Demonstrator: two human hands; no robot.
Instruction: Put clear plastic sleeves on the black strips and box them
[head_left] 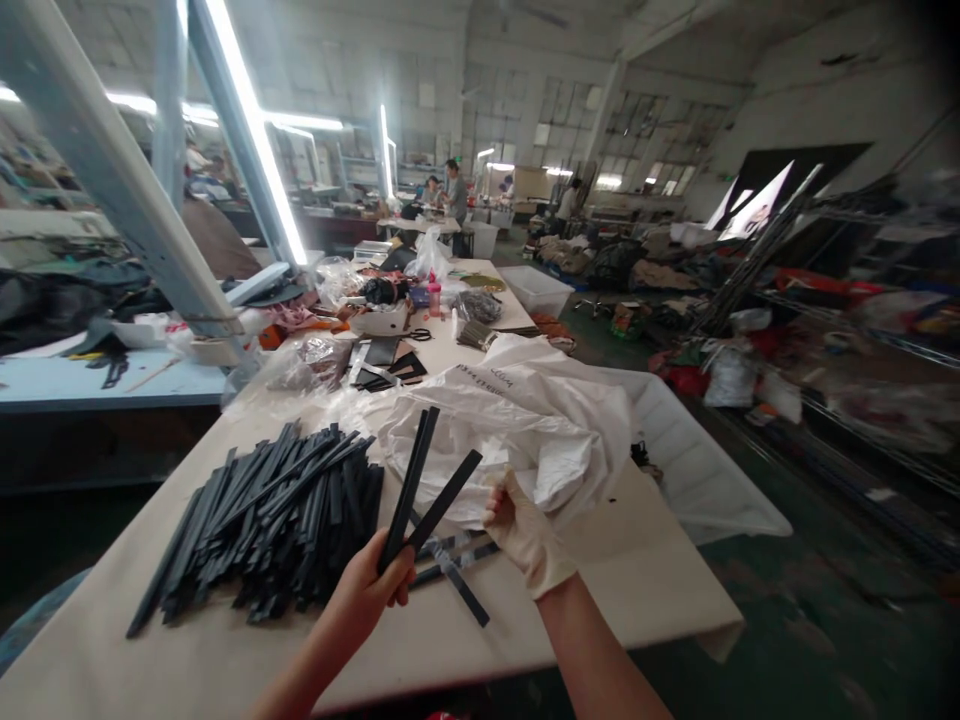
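Observation:
Several flat black strips (450,492) stick up from my left hand (382,572), whose fingers are wrapped round their lower ends. My right hand (529,535) wears a pale glove with the fingertips bare. Its fingers are curled closed in front of a white woven sack (577,440), and whether anything is pinched in them cannot be made out. To the left lies a big heap of similar black strips (285,520). A few more strips (465,590) lie crossed on the table between my hands, partly hidden by the left one.
The long covered table (600,610) runs away from me. Further along it are dark flat pieces (386,362), scissors (418,334), plastic bags and a pink bottle (434,298). A white bin (697,470) stands at the right, a slanted metal post (127,170) at the left. People work far back.

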